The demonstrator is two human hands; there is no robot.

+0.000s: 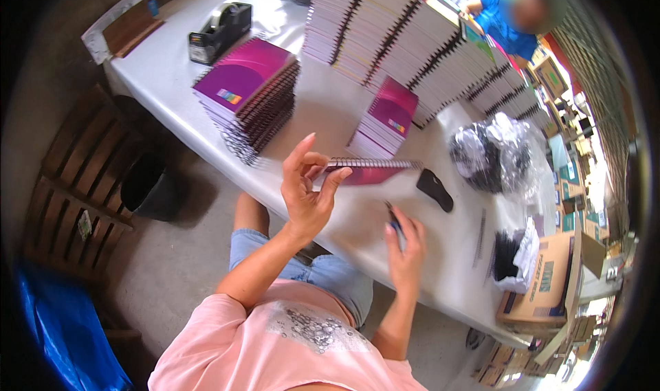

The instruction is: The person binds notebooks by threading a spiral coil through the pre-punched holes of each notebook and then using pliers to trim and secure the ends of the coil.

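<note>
My left hand pinches the end of a spiral-bound notebook between thumb and fingers. The notebook is held edge-on above the table, its wire coil uppermost and its purple cover below. Lower and to the right, my right hand is closed round a small hand tool with a dark pointed tip and a bit of blue. The tool's exact kind is hard to make out, and it stays apart from the notebook. A black, curved, flat object lies just right of the notebook.
On the white table stand a tall stack of purple notebooks, a shorter stack, a tape dispenser and rows of spiral-bound books. Plastic-wrapped black coils and a cardboard box are at right. Another person works beyond.
</note>
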